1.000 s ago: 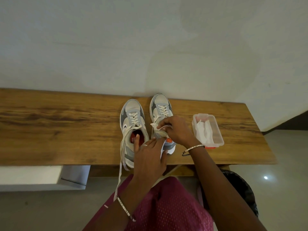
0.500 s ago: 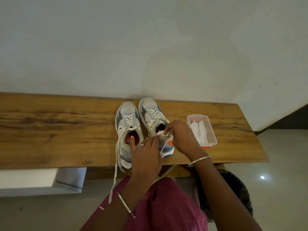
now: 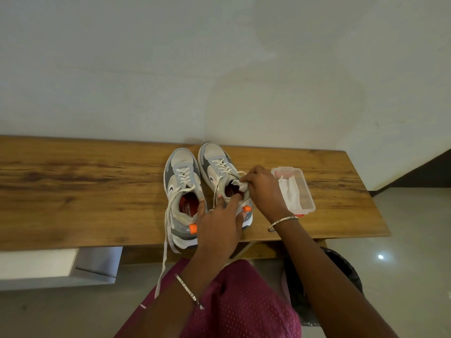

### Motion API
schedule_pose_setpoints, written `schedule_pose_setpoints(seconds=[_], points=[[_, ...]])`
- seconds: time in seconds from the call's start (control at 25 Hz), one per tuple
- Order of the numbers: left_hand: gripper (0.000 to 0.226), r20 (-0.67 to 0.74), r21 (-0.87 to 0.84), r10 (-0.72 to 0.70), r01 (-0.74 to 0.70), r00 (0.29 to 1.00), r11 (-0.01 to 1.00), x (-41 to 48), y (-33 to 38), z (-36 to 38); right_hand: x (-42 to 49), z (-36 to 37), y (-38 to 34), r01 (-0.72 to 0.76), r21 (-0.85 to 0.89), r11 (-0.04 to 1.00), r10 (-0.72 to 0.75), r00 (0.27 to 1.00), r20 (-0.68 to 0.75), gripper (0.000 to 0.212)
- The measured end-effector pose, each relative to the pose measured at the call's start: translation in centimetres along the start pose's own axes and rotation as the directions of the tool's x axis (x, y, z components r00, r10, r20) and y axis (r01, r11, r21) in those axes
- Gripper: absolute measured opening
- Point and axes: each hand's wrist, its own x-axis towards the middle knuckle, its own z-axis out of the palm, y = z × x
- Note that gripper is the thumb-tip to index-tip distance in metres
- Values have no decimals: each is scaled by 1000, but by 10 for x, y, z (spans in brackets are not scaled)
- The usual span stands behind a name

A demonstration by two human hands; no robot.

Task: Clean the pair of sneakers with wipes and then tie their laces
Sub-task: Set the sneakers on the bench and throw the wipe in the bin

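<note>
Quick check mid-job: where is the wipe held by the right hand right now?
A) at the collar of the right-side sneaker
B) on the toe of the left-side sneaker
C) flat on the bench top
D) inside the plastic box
A: the right hand pinches the wipe at the collar of the right-side sneaker, while the left hand rests on its heel end.

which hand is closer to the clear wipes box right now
Right. The right hand, pinching a white wipe at the right sneaker, is just beside the wipes box; the left hand is farther left, over that sneaker's heel.
</note>
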Motion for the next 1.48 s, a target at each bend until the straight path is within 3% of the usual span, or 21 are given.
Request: schedule_pose_setpoints(seconds=[0.2,0.4,0.6,0.64,0.68,0.76,0.8,0.84,0.92,1.0,1.08,1.2,1.28,1.36,1.48], points=[[36,-26,28,5,-4,1000,1000,2,-2,1,-2,2,6,-22,101,995,28,998,-52,24],[32,-79,116,29,-19,997,993,1,-6,9,-39,2,10,-130,227,965,158,982,-106,23],[34,-88,115,49,-38,995,993,0,-4,0,-66,-3,9,-245,473,846,346,928,-139,21],[39,-84,87,47,-39,995,995,-1,-3,-5,-73,-5,8,-288,560,777,413,904,-110,21],[43,-103,42,36,-32,994,999,-4,-1,-12,-80,-6,8,-323,693,645,495,867,-57,21],[44,-221,-81,47,-67,974,994,-15,8,-23,-98,-15,4,-287,947,147,620,772,137,22],[40,-288,-159,66,-116,955,980,-21,14,-28,-109,-23,4,-216,971,-104,621,748,233,26],[34,-334,-240,79,-166,939,956,-27,22,-30,-120,-28,7,-154,949,-275,595,748,294,31],[27,-273,-490,76,-206,959,847,-38,47,-25,-149,-40,14,-140,907,-398,510,788,345,37],[27,22,-777,70,-27,997,629,-45,75,-16,-181,-48,20,-185,907,-378,471,805,361,39],[24,272,-878,95,206,958,431,-55,99,-3,-214,-50,32,-189,925,-329,510,789,342,35],[12,396,-845,142,300,907,442,-74,134,27,-262,-51,63,-198,975,-100,643,736,215,33],[6,479,-810,152,369,865,456,-89,159,51,-291,-47,87,-275,962,1,745,641,182,21],[7,582,-746,115,472,805,469,-101,183,85,-316,-35,114,-334,942,-12,836,513,193,14],[11,714,-628,35,618,699,473,-111,211,139,-335,-10,156,-351,926,-139,908,328,260,11]])
